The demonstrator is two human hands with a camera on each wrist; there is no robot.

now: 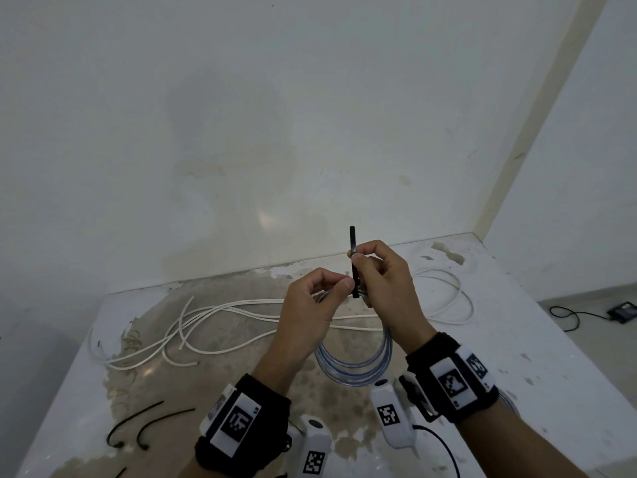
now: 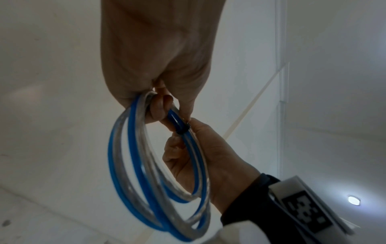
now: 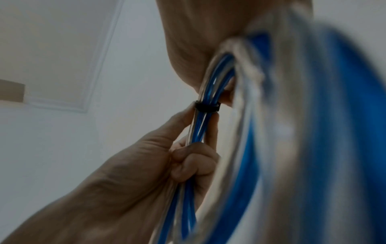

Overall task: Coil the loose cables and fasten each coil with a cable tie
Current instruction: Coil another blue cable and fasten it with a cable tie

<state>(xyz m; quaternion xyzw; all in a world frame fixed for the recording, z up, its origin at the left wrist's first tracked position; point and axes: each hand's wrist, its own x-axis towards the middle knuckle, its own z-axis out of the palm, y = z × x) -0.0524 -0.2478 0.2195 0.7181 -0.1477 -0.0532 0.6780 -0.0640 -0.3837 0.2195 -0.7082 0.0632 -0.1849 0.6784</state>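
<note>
A coil of clear cable with a blue core hangs above the table between both hands. A black cable tie is looped round its top strands, its tail sticking straight up. My left hand pinches the bundled strands just left of the tie. The thumb and forefinger of my right hand pinch the tie's tail. In the left wrist view the tie's band circles the coil between the two hands. The right wrist view shows the band snug on the strands.
Loose white cables sprawl across the stained white table, with another white loop at the back right. Two spare black ties lie near the front left. A wall stands close behind. A black device lies on the floor at right.
</note>
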